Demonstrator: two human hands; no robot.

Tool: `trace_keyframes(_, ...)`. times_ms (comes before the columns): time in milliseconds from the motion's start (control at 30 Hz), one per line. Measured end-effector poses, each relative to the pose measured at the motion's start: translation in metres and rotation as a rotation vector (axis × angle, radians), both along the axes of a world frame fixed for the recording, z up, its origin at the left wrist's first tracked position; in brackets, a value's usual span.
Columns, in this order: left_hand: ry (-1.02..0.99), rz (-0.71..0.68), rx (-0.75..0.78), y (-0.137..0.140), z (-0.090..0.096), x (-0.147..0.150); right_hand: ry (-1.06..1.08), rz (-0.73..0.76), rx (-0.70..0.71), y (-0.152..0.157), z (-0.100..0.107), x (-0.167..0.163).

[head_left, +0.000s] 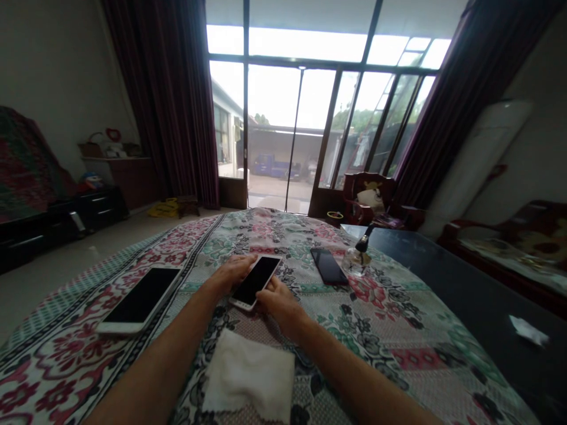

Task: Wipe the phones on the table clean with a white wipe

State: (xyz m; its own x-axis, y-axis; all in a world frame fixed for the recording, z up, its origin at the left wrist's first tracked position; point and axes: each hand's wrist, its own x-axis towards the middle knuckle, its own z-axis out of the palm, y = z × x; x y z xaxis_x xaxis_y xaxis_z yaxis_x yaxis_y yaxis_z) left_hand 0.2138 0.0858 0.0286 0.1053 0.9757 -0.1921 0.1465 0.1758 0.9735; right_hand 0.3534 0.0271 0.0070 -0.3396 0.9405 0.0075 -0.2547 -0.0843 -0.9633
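Observation:
Between my two hands is a white smartphone point(257, 283) with a dark screen, tilted slightly on the flowered tablecloth. My left hand point(235, 271) grips its left edge, fingers partly hidden beside the phone. On the lower right edge, the thumb and fingers of my right hand point(280, 302) close around it. A larger white phone point(140, 300) lies screen up to the left of my left forearm. To the right lies a dark phone point(328, 266), close to a clear glass bottle point(355, 261) with a black top. A cream cloth point(249, 378) is spread between my forearms.
The patterned tablecloth point(367, 336) covers the table. A black surface point(478, 295) adjoins it on the right, with a crumpled white tissue point(528, 330) on it. Beyond stand a wooden chair point(370, 195), glass doors and dark curtains point(172, 106). A low black cabinet point(88, 206) is at far left.

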Motion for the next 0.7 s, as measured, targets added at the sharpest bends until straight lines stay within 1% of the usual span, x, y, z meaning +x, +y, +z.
trace_keyframes(133,-0.083,0.033,-0.047,0.002,0.000,-0.005,0.019,-0.034,-0.034,0.009,-0.003,0.005)
trace_keyframes(233,-0.119,0.046,-0.062,0.005,-0.002,-0.005,0.067,-0.064,-0.046,0.011,-0.002,0.008)
trace_keyframes(433,-0.171,0.023,-0.079,0.008,-0.009,-0.007,0.112,-0.011,-0.083,0.010,0.002,0.014)
trace_keyframes(533,-0.221,0.001,-0.090,0.008,-0.011,-0.008,0.107,0.022,-0.062,0.013,0.000,0.016)
trace_keyframes(700,-0.321,-0.040,-0.117,0.009,-0.011,-0.008,0.086,0.021,-0.031,0.019,-0.003,0.021)
